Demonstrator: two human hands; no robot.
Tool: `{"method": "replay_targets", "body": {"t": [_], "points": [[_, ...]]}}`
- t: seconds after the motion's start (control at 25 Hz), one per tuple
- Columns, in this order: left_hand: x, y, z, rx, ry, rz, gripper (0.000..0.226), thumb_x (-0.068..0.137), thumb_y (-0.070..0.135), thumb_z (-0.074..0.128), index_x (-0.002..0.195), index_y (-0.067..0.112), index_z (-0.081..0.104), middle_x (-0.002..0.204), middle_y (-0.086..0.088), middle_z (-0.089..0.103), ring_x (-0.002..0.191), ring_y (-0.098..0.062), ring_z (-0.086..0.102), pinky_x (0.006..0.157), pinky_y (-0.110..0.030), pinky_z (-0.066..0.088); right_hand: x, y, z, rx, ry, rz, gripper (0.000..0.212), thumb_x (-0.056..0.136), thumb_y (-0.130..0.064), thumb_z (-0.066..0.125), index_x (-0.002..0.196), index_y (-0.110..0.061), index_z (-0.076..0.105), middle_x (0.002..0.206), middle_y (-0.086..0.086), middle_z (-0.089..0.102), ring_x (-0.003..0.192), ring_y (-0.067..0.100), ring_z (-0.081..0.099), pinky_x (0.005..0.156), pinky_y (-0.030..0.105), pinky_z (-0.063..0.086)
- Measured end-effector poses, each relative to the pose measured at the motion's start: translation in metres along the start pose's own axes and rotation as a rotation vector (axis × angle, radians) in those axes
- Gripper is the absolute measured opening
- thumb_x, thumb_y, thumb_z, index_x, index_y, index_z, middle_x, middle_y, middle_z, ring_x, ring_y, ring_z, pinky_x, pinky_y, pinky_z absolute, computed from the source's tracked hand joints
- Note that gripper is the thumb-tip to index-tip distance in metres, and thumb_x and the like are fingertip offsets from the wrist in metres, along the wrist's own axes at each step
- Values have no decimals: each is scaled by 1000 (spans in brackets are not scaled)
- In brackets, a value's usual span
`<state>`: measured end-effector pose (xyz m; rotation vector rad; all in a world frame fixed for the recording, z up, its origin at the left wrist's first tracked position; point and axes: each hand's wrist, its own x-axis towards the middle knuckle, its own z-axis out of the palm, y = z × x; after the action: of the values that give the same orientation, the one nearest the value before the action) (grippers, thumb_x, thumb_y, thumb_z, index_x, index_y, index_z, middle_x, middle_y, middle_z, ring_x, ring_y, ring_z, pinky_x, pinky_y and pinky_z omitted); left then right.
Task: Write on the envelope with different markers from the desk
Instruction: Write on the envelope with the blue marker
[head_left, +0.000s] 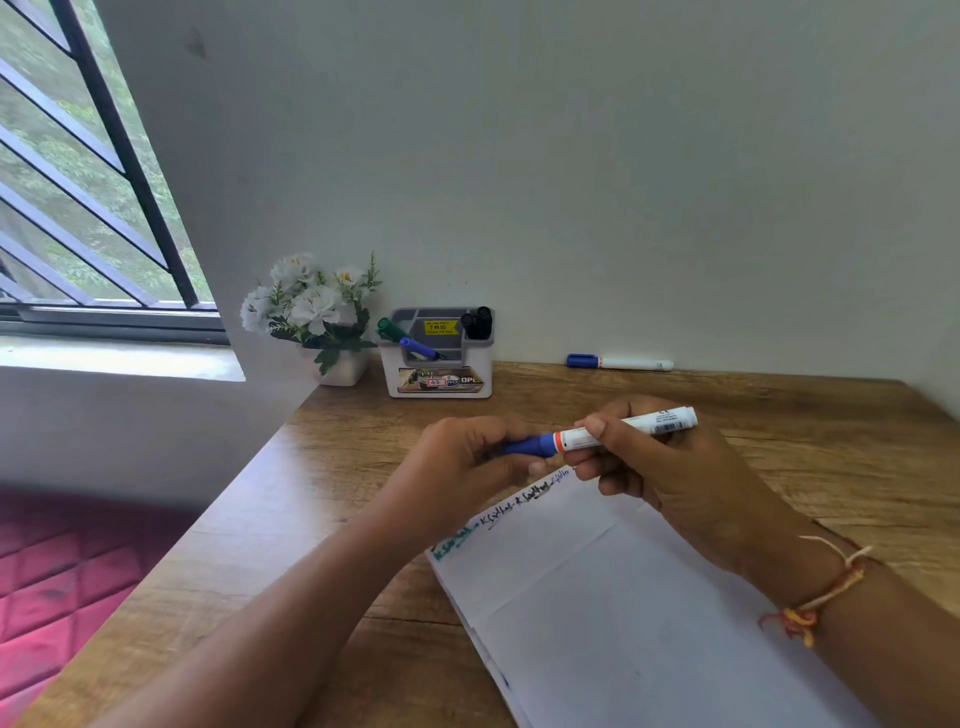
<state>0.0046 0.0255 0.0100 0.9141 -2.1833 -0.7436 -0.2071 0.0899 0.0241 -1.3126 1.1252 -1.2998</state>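
A white envelope (613, 597) lies slanted on the wooden desk (337, 519), with green, black and blue handwriting along its top edge. Above that edge I hold a white marker with a blue cap (618, 428) level between both hands. My right hand (670, 467) grips its white barrel. My left hand (467, 462) is closed around the blue cap end. Whether the cap is seated or coming off is hidden by my fingers.
A white pen holder (436, 358) by the wall holds green, blue and black markers. A white flower pot (317, 317) stands to its left. Another blue-capped marker (618, 362) lies against the wall at the right. The desk's left edge drops to a red mattress.
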Motion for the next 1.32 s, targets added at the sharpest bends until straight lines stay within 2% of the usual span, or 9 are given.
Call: {"method": "replay_targets", "body": {"t": [0.44,0.56,0.68,0.8,0.88,0.96,1.12,1.24,1.32], "points": [[-4,8,-1,-234,-40,-92,30,89,10,70,97,39,71,82,8,75,70,-4,69,72,-19,57,1,-1,-2,-35,-77,-36,29,81,-33,69,95,-8,74,86,13,79,82,21,77,69,24,61],[-3,5,0,-215,-27,-94,26,89,13,72,97,38,72,87,7,75,73,-4,69,75,-22,59,3,1,-1,49,-81,19,13,85,-28,70,87,-17,78,93,16,80,83,19,77,66,23,60],[-1,1,-2,-222,37,-125,23,85,17,76,95,37,73,89,6,75,81,-11,71,82,-29,61,4,1,-1,157,-17,106,16,80,-27,74,90,-18,82,94,13,80,83,14,76,64,21,60],[-1,-1,-8,-288,96,-161,22,83,13,77,97,29,74,93,-2,76,90,-23,72,88,-36,61,6,-2,-4,231,104,42,18,77,-19,76,94,-16,82,90,9,78,78,13,75,64,21,61],[-2,-2,-12,-330,130,-165,23,83,9,77,99,24,74,94,-2,76,90,-24,72,87,-35,61,6,-7,-6,41,129,-9,10,77,-18,81,87,-18,82,87,5,78,77,13,73,68,22,61],[-1,0,-16,-408,151,-163,25,81,5,77,102,19,73,94,-2,76,89,-24,72,85,-33,61,5,-13,-6,-338,103,-41,9,79,-22,86,85,-22,79,82,-1,78,73,15,70,69,28,59],[0,4,-17,-543,194,-176,40,82,8,76,118,17,63,93,-3,78,89,-20,75,82,-33,61,10,-23,7,-915,-117,-91,16,92,-35,72,107,-39,74,76,-12,70,67,-2,60,63,21,43],[3,-5,-18,-524,311,-179,44,83,17,77,122,19,58,93,-4,77,90,-19,74,80,-34,60,42,-41,9,-816,7,-107,9,95,-30,69,103,-29,74,76,-8,72,67,5,63,68,31,53],[5,-15,-17,-443,360,-184,38,85,23,77,119,22,60,92,-2,76,89,-17,73,81,-36,59,77,-53,6,-660,169,-96,11,94,-24,70,105,-21,68,90,-1,78,81,13,74,81,39,61]]}}
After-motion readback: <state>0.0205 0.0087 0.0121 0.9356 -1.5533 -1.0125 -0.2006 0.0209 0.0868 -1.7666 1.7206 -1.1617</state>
